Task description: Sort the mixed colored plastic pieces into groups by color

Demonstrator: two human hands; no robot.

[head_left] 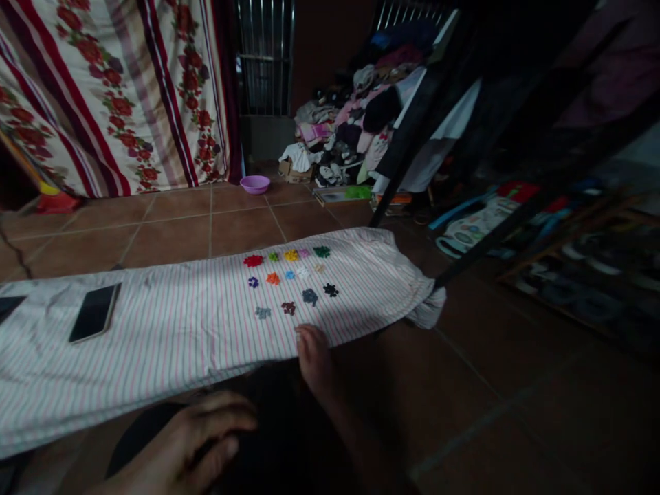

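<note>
Small piles of coloured pieces lie in rows on a striped cloth [180, 323]. The back row has red [253, 260], lime, yellow [291, 255], pink and dark green [322, 251] piles. Behind the front piles are purple, orange [273, 278], blue, white, cream and black [331, 290] ones. Light grey [262, 313], brown [289, 307] and dark grey [310, 297] piles are nearest me. My right hand [312, 352] is at the cloth's near edge, its fingers curled together; their contents are hidden. Low on the left, my left hand [201, 436] is open, thumb apart from the fingers, holding nothing.
A phone [95, 313] lies on the cloth's left part, with another dark object [9, 306] at its far left. Behind are a purple basin [255, 184], a floral curtain [128, 96] and heaped clothes [355, 117]. A dark slanted pole [407, 161] stands beyond the cloth's right end.
</note>
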